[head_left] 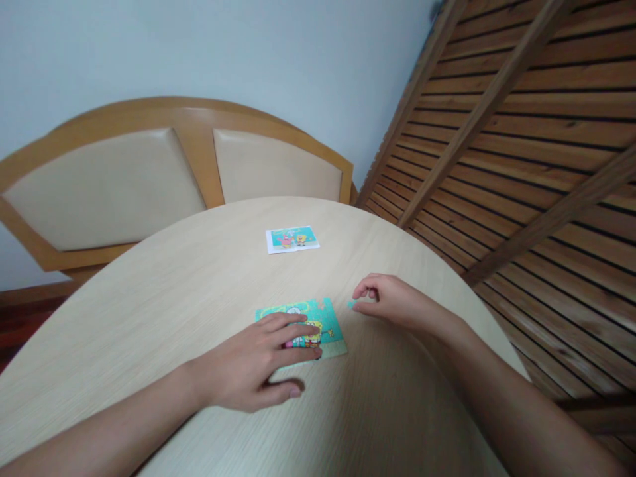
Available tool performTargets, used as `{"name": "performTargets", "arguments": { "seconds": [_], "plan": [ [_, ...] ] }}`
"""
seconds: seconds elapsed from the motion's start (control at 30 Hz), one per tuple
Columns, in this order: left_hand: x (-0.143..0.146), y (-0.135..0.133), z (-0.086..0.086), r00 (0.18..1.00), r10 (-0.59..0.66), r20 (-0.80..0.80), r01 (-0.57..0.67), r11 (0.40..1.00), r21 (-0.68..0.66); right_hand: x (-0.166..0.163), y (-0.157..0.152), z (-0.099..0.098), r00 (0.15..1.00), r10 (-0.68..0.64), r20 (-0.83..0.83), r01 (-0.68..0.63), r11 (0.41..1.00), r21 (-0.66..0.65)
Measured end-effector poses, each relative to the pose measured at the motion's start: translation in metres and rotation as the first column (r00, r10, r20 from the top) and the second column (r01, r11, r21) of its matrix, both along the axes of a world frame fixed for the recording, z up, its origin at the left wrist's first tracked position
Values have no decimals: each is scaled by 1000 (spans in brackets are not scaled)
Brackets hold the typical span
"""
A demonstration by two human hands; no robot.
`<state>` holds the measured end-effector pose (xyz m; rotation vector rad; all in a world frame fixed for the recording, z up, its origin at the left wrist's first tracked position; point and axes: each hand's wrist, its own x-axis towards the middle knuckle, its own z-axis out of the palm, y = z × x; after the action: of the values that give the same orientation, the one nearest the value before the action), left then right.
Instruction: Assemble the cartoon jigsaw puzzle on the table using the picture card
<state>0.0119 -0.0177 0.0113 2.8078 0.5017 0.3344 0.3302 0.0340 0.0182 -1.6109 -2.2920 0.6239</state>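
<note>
The left hand (261, 360) lies on the puzzle (334, 322), fingers spread apart. The puzzle sits on the table (199, 291) — a gap shows near its far edge. The right hand (382, 296) has its thumb at a blue piece (350, 305) — I cannot tell if it is pinched.

pale bluish wall (278, 53), cream-panelled wooden backrest (191, 156), slatted wood partition (531, 132) at right

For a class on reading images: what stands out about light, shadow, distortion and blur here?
Head view: even, muted light, with a soft shadow on the table below the right hand; head view: a faint sheen on the backrest; head view: slats slant strongly, probably partly wide-angle stretch; head view: the card's fine detail is soft.
</note>
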Motion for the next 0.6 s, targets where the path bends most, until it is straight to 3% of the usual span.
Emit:
{"name": "performTargets", "arguments": {
  "seconds": [0.23, 0.6],
  "plan": [
    [-1, 0, -1, 1000, -5, 10, 5, 1000, 2, -4, -2, 4, 996, 85, -5, -85, 996, -16],
    [2, 1, 6, 997, -78, -1, 78, 996, -38, -4, -4, 7, 998, 67, -23, -67, 998, -22]
  ]
}}
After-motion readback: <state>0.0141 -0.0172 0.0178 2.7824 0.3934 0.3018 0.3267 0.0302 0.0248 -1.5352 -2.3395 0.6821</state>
